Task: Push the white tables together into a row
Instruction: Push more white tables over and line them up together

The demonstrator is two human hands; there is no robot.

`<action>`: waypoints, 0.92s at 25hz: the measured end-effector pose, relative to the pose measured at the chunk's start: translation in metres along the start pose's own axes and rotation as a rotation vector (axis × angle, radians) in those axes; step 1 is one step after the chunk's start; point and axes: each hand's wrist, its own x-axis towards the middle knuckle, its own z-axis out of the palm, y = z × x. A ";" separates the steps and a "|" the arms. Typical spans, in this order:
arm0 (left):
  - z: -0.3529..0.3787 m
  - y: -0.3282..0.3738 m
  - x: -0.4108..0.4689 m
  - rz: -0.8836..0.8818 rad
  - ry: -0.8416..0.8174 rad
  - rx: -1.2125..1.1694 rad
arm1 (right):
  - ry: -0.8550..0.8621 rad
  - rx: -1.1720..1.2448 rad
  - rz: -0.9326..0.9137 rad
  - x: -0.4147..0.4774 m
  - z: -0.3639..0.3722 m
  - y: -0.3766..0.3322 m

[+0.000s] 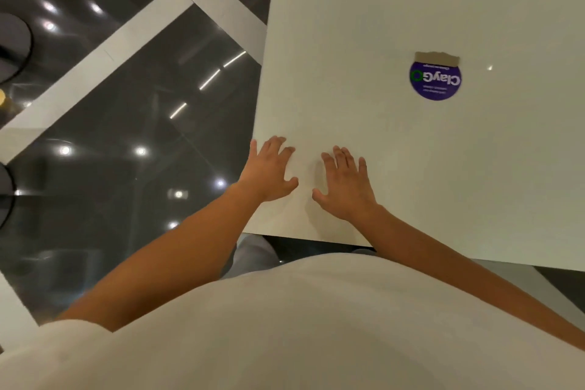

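Note:
A white table fills the upper right of the head view, with its near-left corner right in front of me. My left hand lies flat on the top by the left edge, fingers spread. My right hand rests palm down beside it, a little further in, fingers also apart. Neither hand grips anything. No other white table is in view.
A round purple sticker under a strip of brown tape sits on the table top. Dark glossy floor with white stripes lies to the left. Dark round bases show at the far left edge.

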 end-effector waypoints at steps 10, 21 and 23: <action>-0.073 -0.213 0.005 0.149 -0.127 0.064 | 0.004 0.108 0.192 0.102 -0.034 -0.191; -0.129 -0.337 0.047 0.085 -0.313 0.024 | -0.100 0.137 0.167 0.212 -0.089 -0.254; -0.147 -0.360 0.065 0.076 -0.320 0.002 | -0.121 0.148 0.161 0.241 -0.106 -0.260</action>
